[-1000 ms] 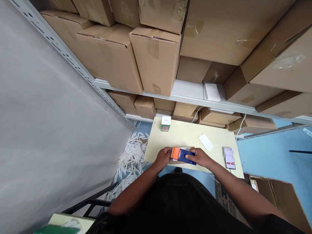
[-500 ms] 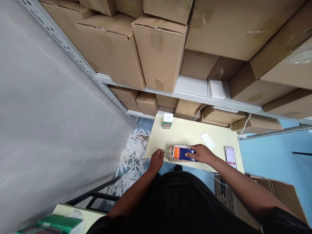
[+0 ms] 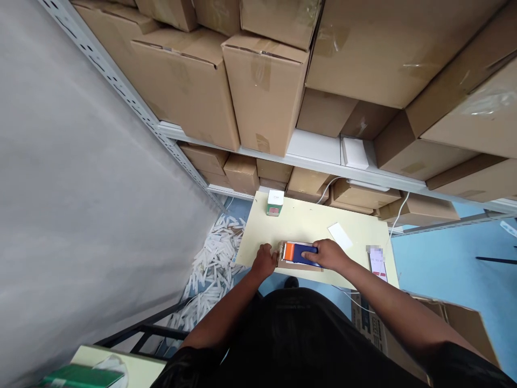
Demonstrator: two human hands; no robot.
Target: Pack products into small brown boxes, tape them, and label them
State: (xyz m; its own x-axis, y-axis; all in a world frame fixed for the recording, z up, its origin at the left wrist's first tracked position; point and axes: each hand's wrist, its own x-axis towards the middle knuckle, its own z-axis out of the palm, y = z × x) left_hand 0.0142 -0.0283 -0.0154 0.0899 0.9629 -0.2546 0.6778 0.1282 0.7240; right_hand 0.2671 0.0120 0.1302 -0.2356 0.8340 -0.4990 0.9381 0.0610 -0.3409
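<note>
My right hand (image 3: 329, 254) is wrapped round a blue and orange tape dispenser (image 3: 298, 253), its toothed orange end pointing left. The dispenser lies over a small cardboard box (image 3: 301, 266) at the table's near edge. Clear tape shows at the box's left end. Against that end is my left hand (image 3: 264, 261), its fingers curled and gripping the box. Part of the box's top is hidden under the dispenser.
On the pale yellow table (image 3: 299, 221) stand a green and white box (image 3: 275, 202), a white card (image 3: 340, 235) and a phone (image 3: 377, 263). Shelves of cardboard boxes (image 3: 262, 91) rise behind. White strips (image 3: 214, 258) litter the floor at left, beside a grey wall (image 3: 100, 188).
My left hand has moved right and come up against the left end of the box. The dispenser has shifted slightly left relative to the box and tilted a little.
</note>
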